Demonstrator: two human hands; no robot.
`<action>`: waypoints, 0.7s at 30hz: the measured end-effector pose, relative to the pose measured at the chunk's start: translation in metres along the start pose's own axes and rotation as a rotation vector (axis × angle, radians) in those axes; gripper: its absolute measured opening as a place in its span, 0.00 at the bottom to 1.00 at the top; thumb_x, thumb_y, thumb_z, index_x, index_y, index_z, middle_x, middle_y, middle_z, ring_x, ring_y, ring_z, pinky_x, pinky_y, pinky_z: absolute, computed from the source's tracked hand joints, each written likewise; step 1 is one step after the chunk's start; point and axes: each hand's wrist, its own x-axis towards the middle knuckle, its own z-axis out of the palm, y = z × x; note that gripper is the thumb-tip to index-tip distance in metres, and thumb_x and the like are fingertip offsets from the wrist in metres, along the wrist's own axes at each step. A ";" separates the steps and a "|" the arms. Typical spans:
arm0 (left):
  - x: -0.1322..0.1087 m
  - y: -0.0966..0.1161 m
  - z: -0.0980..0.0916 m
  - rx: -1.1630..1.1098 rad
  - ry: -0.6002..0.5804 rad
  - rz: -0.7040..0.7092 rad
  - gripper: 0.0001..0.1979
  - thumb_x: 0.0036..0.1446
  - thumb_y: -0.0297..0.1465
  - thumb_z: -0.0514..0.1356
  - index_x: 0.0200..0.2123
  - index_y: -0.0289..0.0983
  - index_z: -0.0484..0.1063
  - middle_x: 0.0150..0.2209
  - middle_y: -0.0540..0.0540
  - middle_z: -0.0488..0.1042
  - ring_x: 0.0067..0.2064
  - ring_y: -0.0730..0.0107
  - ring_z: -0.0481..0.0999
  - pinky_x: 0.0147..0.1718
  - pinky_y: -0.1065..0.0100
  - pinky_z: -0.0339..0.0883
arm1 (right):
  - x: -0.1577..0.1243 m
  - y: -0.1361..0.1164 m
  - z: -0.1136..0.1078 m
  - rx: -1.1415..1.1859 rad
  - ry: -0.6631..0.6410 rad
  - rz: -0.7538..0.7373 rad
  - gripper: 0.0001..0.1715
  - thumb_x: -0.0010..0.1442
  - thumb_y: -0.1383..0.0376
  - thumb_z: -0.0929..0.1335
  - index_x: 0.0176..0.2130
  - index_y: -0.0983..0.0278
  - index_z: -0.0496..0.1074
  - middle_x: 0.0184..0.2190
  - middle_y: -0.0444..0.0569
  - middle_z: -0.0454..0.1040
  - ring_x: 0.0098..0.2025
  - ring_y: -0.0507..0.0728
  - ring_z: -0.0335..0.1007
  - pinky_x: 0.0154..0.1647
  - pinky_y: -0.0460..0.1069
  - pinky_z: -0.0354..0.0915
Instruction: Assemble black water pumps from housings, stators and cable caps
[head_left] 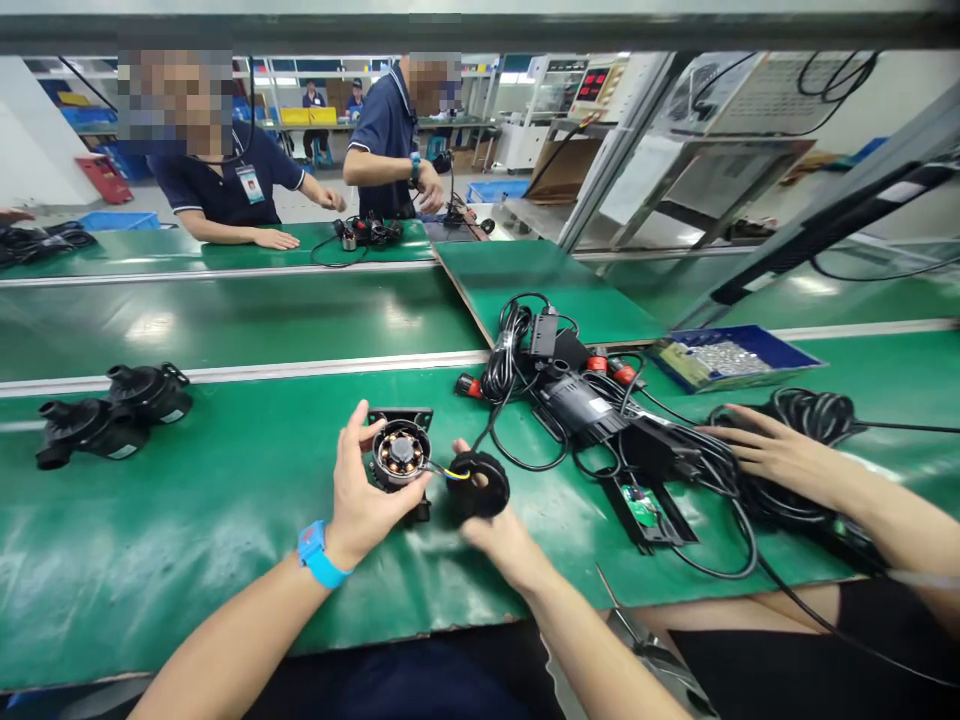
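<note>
My left hand [367,500], with a blue band at the wrist, grips a black motor housing [403,455]. Its round open face shows a ring of copper coils. Just to the right, my right hand [495,540] holds a round black cover [484,487] by its edge. Thin yellow, blue and white wires [446,472] run between the housing and the cover. The two parts are apart, held above the green mat [262,560]. Part of the housing's underside is hidden behind my left fingers.
Two black pumps [112,415] stand at the left. On the right lie a pump with coiled cables [585,405], an open case with a green circuit board [641,505] and a blue tray of small parts [739,358]. A co-worker's hand [780,455] rests on cables there.
</note>
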 end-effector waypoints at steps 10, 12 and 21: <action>0.023 0.030 -0.029 -0.039 0.004 0.051 0.56 0.48 0.36 0.74 0.71 0.46 0.43 0.50 0.44 0.72 0.50 0.60 0.78 0.50 0.59 0.74 | 0.056 -0.088 0.000 0.756 -0.335 -0.033 0.48 0.45 0.39 0.79 0.59 0.54 0.71 0.46 0.50 0.75 0.34 0.53 0.72 0.29 0.45 0.68; 0.017 0.011 -0.025 -0.070 -0.085 -0.125 0.53 0.51 0.36 0.72 0.71 0.45 0.43 0.47 0.45 0.72 0.48 0.62 0.78 0.50 0.59 0.73 | 0.058 -0.084 -0.001 0.696 -0.423 0.026 0.50 0.45 0.47 0.82 0.62 0.55 0.69 0.45 0.49 0.75 0.29 0.50 0.69 0.28 0.44 0.67; 0.006 0.000 -0.024 0.040 -0.321 0.060 0.20 0.55 0.32 0.69 0.52 0.46 0.73 0.51 0.43 0.65 0.56 0.58 0.69 0.56 0.53 0.69 | 0.068 -0.087 0.009 0.280 -0.193 -0.118 0.56 0.47 0.61 0.82 0.68 0.56 0.59 0.50 0.51 0.72 0.48 0.61 0.72 0.51 0.55 0.70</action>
